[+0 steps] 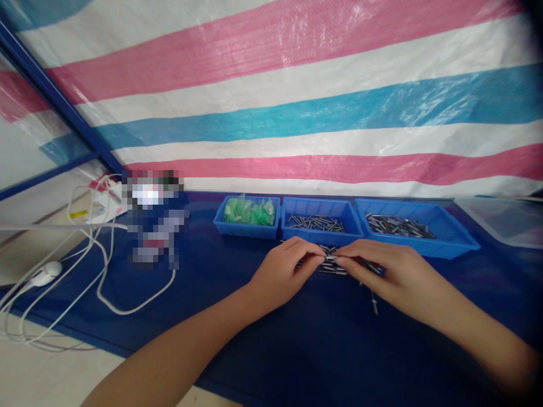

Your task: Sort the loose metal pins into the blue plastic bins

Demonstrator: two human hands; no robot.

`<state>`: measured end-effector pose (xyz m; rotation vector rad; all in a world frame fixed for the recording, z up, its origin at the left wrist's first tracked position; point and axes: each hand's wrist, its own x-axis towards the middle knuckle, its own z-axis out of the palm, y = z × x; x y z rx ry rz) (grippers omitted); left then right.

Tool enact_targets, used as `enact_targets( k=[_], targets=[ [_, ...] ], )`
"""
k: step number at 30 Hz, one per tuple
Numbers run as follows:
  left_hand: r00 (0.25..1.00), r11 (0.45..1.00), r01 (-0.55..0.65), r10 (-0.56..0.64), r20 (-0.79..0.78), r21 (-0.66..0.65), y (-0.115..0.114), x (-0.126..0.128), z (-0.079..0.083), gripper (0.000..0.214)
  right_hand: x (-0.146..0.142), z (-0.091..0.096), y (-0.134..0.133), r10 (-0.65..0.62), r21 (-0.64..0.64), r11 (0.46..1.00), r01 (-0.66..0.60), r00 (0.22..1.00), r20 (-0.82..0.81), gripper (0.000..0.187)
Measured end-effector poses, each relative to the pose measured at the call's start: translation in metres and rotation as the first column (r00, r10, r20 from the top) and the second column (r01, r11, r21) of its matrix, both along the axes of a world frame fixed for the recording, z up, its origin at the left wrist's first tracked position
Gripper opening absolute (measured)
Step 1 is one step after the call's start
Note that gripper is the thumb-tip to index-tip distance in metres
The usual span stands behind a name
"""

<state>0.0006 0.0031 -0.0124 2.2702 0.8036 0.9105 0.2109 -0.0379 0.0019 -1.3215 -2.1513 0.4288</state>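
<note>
Pinching a metal piece with fingertips, left hand and right hand probably needed light steadiness, 6 o'clock from the middle bin.

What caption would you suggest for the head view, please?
Left hand and right hand pinch a small silvery piece over loose rivet-like pins, before three blue bins.

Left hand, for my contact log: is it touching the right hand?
Apart: the head view shows a small metal piece in the gap between left hand and right hand.
</note>
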Motion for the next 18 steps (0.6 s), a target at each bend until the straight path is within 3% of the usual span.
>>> enact_targets(
  k=[5,10,13,18],
  targets=[
    [0.970,0.966,-0.104,0.151,0.191,-0.236,-0.004,0.005,-0.002,0.015,-0.008,0.001,-0.002,0.022,-0.045,0.999,-0.022,1.000,-0.013,0.023],
    [0.921,0.885,-0.009,0.188,0.340,-0.465,-0.006,0.009,-0.006,0.016,-0.017,-0.004,-0.003,-0.004,-0.120,0.993,-0.009,0.995,-0.103,0.020],
    [0.910,0.871,0.062,0.151,0.386,-0.487,-0.007,0.010,-0.008,0.018,-0.019,-0.009,-0.003,-0.035,-0.152,0.988,0.008,0.984,-0.177,0.024],
    [0.922,0.903,0.054,0.119,0.369,-0.425,-0.006,0.007,-0.007,0.020,-0.016,-0.012,-0.001,-0.078,-0.157,0.987,0.039,0.965,-0.252,0.025]
  ],
)
